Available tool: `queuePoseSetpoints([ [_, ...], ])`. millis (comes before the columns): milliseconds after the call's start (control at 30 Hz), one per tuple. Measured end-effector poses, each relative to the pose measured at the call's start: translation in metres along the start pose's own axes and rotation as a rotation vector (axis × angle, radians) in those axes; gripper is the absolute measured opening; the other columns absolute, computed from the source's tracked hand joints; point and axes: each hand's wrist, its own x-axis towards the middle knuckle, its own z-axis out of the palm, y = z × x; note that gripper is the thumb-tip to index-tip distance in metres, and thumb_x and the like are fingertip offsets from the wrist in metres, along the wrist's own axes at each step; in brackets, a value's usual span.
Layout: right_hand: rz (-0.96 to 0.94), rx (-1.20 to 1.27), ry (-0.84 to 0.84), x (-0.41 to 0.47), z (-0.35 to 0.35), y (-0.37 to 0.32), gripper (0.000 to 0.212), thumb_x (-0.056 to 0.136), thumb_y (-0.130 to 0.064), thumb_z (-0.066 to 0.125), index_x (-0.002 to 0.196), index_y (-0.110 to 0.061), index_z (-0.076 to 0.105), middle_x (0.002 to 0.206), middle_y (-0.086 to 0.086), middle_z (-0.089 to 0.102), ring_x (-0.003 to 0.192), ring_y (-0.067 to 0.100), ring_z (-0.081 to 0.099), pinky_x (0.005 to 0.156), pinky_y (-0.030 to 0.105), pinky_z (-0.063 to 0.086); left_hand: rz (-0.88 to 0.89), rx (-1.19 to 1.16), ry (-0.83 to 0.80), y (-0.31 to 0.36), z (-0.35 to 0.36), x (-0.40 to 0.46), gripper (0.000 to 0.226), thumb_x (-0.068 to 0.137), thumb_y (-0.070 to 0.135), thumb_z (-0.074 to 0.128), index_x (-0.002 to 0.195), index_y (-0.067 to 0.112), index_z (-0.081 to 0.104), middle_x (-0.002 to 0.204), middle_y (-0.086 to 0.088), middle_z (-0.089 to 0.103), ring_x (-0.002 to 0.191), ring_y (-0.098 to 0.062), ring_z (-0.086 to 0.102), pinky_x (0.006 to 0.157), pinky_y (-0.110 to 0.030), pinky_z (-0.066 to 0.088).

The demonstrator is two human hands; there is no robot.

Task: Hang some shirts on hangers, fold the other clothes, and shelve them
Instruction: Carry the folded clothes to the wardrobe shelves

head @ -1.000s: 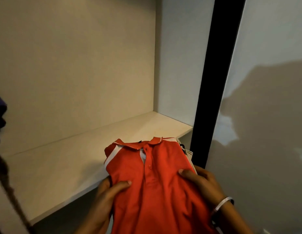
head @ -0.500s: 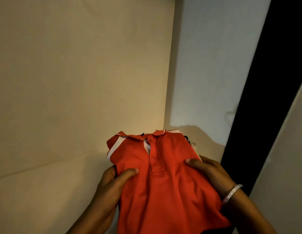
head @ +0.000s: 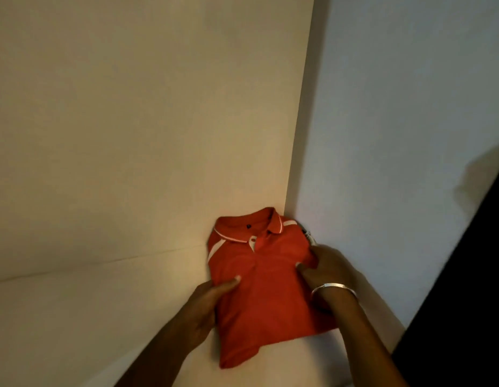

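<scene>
A: Sliding it into the corner, by the look of it. The folded red polo shirt [head: 266, 286] lies flat on the shelf [head: 75, 317], collar toward the back panel [head: 145, 121] and its right edge close against the side wall [head: 396, 135].

B: And how is it held?

A: One hand on each side. The left hand [head: 207, 305] grips the left edge, thumb lying on top of the fabric and the other fingers seemingly tucked underneath. The right hand [head: 327, 270], with a silver bangle [head: 333, 289] at the wrist, clasps the right edge near the shoulder, fingers curled over the cloth.

B: Why both edges?

A: I'd judge it keeps the fold from sliding open while the shirt is seated. A single grip would probably let the layers slip.

B: Why the corner?

A: Probably to square the shirt against two surfaces and leave the rest of the shelf for other folded clothes.

B: Anything sticking out?

A: Something pale, perhaps a tag [head: 309, 236], shows at the right shoulder; too small to be sure. The lower hem bulges a little toward the front edge.
</scene>
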Motion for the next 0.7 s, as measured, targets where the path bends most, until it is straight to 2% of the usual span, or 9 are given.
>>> queuePoseSetpoints([
  [100, 0.026, -0.012, 0.021, -0.004, 0.008, 0.001, 0.062, 0.095, -0.046, 0.059, 0.151, -0.026, 0.042, 0.148, 0.003, 0.051, 0.133, 0.028, 0.05, 0.107, 0.04, 0.043, 0.052, 0.045, 0.048, -0.005, -0.002, 0.006, 0.103, 0.06, 0.042, 0.095, 0.147, 0.015, 0.047, 0.131, -0.009, 0.065, 0.116, -0.031, 0.063, 0.103, -0.05, 0.051],
  [200, 0.006, 0.02, -0.006, -0.007, 0.01, 0.005, 0.059, 0.098, -0.041, 0.056, 0.153, -0.026, 0.039, 0.15, 0.003, 0.049, 0.134, 0.028, 0.049, 0.107, 0.039, 0.043, 0.129, 0.127, 0.16, -0.013, 0.001, 0.001, 0.108, 0.051, 0.052, 0.096, 0.144, 0.019, 0.051, 0.127, -0.005, 0.065, 0.111, -0.028, 0.064, 0.096, -0.045, 0.054],
  [367, 0.007, 0.107, -0.057, -0.009, 0.015, 0.01, 0.052, 0.105, -0.036, 0.046, 0.155, -0.027, 0.035, 0.154, 0.005, 0.044, 0.137, 0.03, 0.045, 0.11, 0.039, 0.038, 0.239, 0.144, 0.24, -0.02, -0.002, -0.001, 0.086, 0.066, 0.042, 0.087, 0.142, 0.019, 0.053, 0.124, -0.002, 0.065, 0.105, -0.024, 0.064, 0.09, -0.04, 0.054],
  [467, 0.015, 0.139, -0.063, -0.005, 0.02, 0.005, 0.051, 0.106, -0.032, 0.042, 0.156, -0.024, 0.032, 0.152, 0.009, 0.046, 0.134, 0.032, 0.047, 0.108, 0.038, 0.039, 0.231, 0.132, 0.204, -0.013, -0.006, 0.005, 0.085, 0.067, 0.041, 0.088, 0.141, 0.019, 0.054, 0.131, -0.006, 0.065, 0.105, -0.025, 0.064, 0.092, -0.041, 0.054],
  [533, 0.015, 0.176, -0.044, -0.004, 0.021, 0.004, 0.05, 0.105, -0.028, 0.044, 0.155, -0.023, 0.036, 0.149, 0.01, 0.049, 0.132, 0.033, 0.049, 0.107, 0.038, 0.039, 0.253, 0.164, 0.244, -0.01, -0.006, 0.008, 0.093, 0.067, 0.041, 0.088, 0.148, 0.023, 0.046, 0.143, -0.008, 0.057, 0.116, -0.029, 0.061, 0.096, -0.043, 0.052],
  [600, -0.045, 0.052, 0.109, -0.008, 0.021, 0.002, 0.046, 0.102, -0.028, 0.048, 0.147, -0.019, 0.047, 0.142, 0.013, 0.056, 0.127, 0.034, 0.053, 0.106, 0.041, 0.041, 0.428, 0.384, 0.401, -0.012, -0.005, 0.004, 0.105, 0.073, 0.045, 0.086, 0.157, 0.029, 0.026, 0.16, -0.008, 0.034, 0.139, -0.031, 0.043, 0.106, -0.047, 0.044],
  [667, -0.188, -0.104, 0.304, -0.016, 0.024, -0.006, 0.047, 0.101, -0.038, 0.049, 0.143, -0.019, 0.052, 0.145, 0.013, 0.053, 0.135, 0.034, 0.047, 0.112, 0.047, 0.036, 0.79, 0.774, 0.518, -0.013, 0.002, -0.003, 0.096, 0.084, 0.059, 0.071, 0.16, 0.032, 0.019, 0.167, -0.001, 0.016, 0.151, -0.025, 0.023, 0.116, -0.046, 0.031],
  [700, -0.274, -0.131, 0.313, -0.018, 0.027, -0.014, 0.049, 0.102, -0.046, 0.044, 0.146, -0.023, 0.05, 0.153, 0.009, 0.046, 0.143, 0.032, 0.037, 0.117, 0.049, 0.029, 0.948, 0.979, 0.499, -0.011, 0.006, -0.002, 0.088, 0.089, 0.067, 0.057, 0.16, 0.032, 0.019, 0.168, 0.002, 0.012, 0.154, -0.02, 0.015, 0.121, -0.044, 0.023],
])
